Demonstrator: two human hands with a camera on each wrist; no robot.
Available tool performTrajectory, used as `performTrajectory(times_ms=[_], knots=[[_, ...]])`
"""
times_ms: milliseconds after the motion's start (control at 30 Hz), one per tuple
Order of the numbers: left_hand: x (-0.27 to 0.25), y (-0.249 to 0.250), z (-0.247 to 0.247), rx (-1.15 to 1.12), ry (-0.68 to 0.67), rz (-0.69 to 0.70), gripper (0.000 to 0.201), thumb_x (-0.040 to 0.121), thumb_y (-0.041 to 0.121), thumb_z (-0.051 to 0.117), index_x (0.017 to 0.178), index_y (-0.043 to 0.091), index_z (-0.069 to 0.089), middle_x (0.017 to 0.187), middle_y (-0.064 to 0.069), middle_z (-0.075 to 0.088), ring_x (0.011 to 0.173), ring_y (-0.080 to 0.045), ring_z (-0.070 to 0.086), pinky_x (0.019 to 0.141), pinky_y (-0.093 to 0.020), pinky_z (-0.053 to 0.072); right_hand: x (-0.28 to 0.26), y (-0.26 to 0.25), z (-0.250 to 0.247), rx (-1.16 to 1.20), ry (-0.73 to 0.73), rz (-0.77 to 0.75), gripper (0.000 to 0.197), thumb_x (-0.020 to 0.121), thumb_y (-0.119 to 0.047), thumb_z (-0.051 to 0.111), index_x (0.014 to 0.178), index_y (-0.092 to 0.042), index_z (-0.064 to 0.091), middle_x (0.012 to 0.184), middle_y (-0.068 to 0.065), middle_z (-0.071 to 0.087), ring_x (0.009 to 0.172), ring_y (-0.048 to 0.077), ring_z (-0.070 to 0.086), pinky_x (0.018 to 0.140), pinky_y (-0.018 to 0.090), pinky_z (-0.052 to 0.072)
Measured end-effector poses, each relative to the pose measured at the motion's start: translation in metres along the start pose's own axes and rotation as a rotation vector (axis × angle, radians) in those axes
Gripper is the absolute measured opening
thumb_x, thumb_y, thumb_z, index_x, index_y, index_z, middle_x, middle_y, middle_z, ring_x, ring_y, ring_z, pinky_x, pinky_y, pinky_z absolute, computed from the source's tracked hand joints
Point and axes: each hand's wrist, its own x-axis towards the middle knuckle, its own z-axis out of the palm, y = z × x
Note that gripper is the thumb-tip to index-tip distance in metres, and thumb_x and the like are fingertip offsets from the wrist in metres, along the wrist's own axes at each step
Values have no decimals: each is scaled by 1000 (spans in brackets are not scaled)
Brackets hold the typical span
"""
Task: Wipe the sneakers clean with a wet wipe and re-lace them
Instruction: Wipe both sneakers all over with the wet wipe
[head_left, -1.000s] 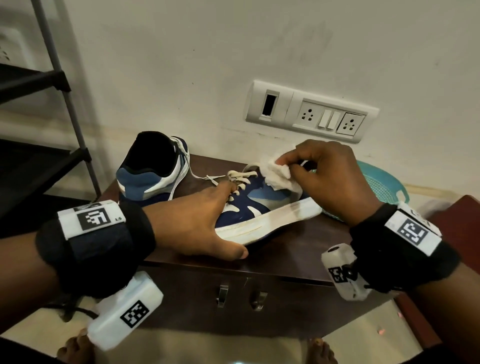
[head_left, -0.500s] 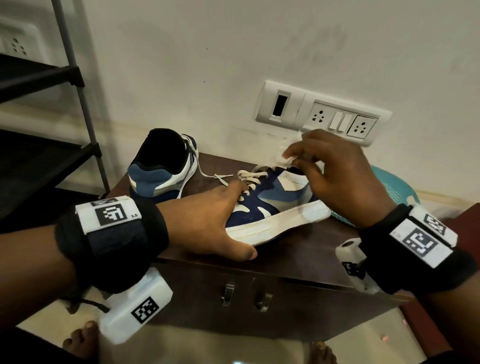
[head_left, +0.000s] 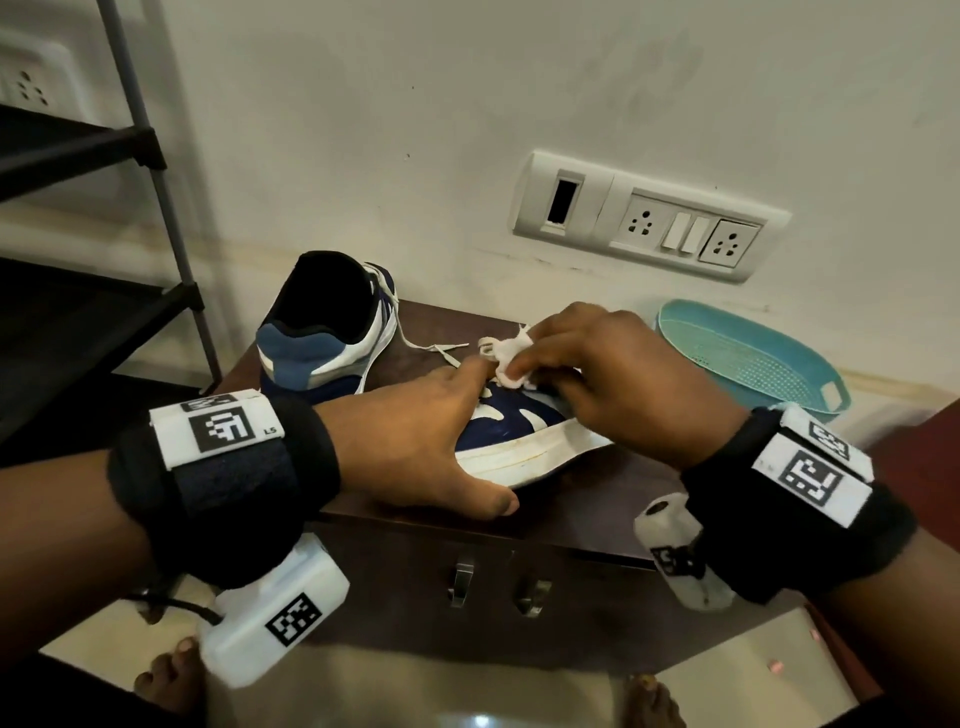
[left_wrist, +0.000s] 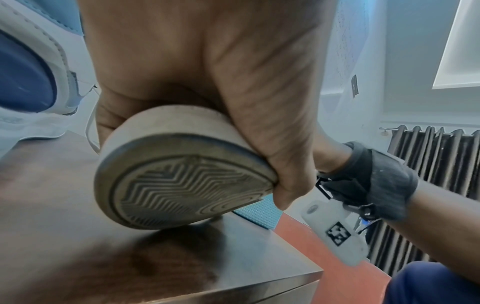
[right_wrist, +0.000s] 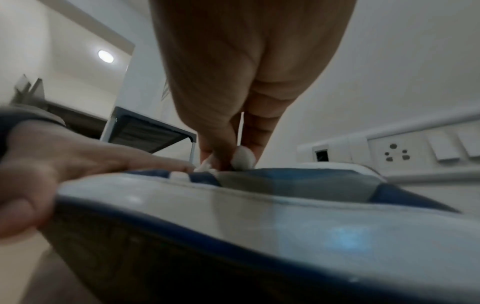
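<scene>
Dark brown cabinet (head_left: 587, 499); upright sneaker (head_left: 322, 332) back left; tilted sneaker (head_left: 519, 441) centre.

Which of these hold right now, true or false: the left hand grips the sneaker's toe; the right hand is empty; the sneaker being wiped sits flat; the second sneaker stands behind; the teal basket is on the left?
1. The left hand grips the toe of the near sneaker. True.
2. The right hand is empty. False: it pinches the wet wipe.
3. The near sneaker sits flat. False: its sole is tilted up off the cabinet top.
4. The second sneaker stands behind. True.
5. The teal basket is on the left. False: right.
</scene>
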Motion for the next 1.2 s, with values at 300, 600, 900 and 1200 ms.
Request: performTrajectory(times_ms=[300,600,900,1200], knots=[[-2,-1,1,-10,7,20,103,67,73,76,144,31,22,139,11,47,121,-8,51,103,-32,47,3,-4,-4,-30,3,88,28,89,-5,62,103,-21,81,95,-1,74,94,24,63,76,28,40],[1,-3,0,-45,13,23,105,63,73,79,144,32,24,134,15,49,116,-5,52,101,-25,46,1,-6,-2,-61,-12,83,39,90,-36,47,101,-20,80,91,1,72,89,28,62,72,31,42],[0,-4,1,-7,7,20,105,59,78,77,139,32,27,132,12,51,116,-8,54,100,-35,49,0,-3,-6,-85,-54,146,29,94,-7,60,107,-25,79,100,-2,72,100,25,60,82,35,47],[-1,-3,0,4,16,37,99,65,74,77,140,33,26,132,15,49,115,-5,52,101,-30,47,-12,-12,-2,110,70,176,25,91,-6,67,103,-23,81,93,-13,70,88,8,64,82,23,50]])
